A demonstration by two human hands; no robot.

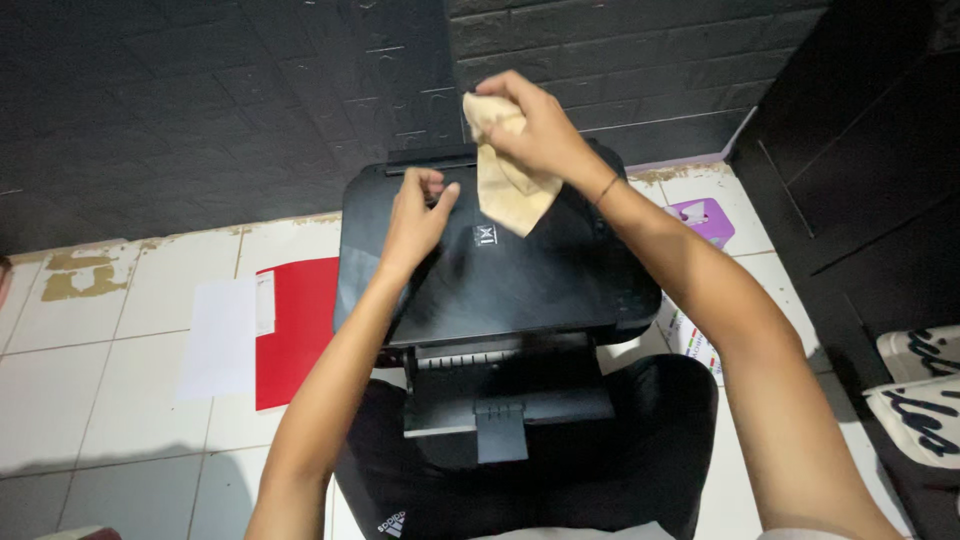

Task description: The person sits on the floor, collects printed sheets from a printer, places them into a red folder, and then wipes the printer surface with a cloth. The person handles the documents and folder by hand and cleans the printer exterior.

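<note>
A black printer point(500, 280) sits on the white tiled floor in front of my knees, its paper tray point(505, 400) folded out toward me. My left hand point(415, 215) rests on the lid near its back left corner, fingers curled over the rear edge. My right hand point(535, 125) is raised above the back of the printer and grips a crumpled beige cloth point(510, 185), which hangs down and touches the lid.
A red folder point(295, 325) and a white paper sheet point(220, 335) lie on the floor tiles to the left. A purple tissue box point(705, 218) stands to the right. A dark brick wall point(200, 110) rises behind, a black cabinet point(860, 180) on the right.
</note>
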